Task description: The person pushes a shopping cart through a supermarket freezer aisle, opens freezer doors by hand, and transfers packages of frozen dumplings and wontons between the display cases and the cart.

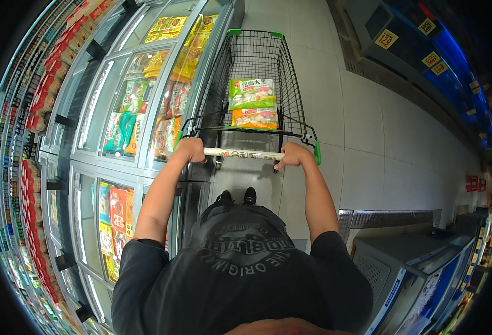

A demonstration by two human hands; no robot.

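Observation:
Both hands grip the white handlebar [246, 154] of a wire shopping cart [295, 83]. My left hand [192, 150] is closed around its left end, and my right hand [292, 155] is wrapped around the right end, the thumb pointing inward. The cart has green plastic corners and a black wire basket. Inside lie two plastic bags of what look like frozen dumplings: a green-and-white bag [251, 94] and, partly beneath it, an orange-and-white bag [254, 119]. Both sit at the end of the basket closest to me.
Glass-topped chest freezers [147, 104] with bagged food run close along the cart's left side. Shelves of packaged goods [24, 83] rise farther left. Grey tiled floor [317, 96] extends ahead and right. Display cases with price tags [386, 39] stand front right; another case [380, 264] is behind right.

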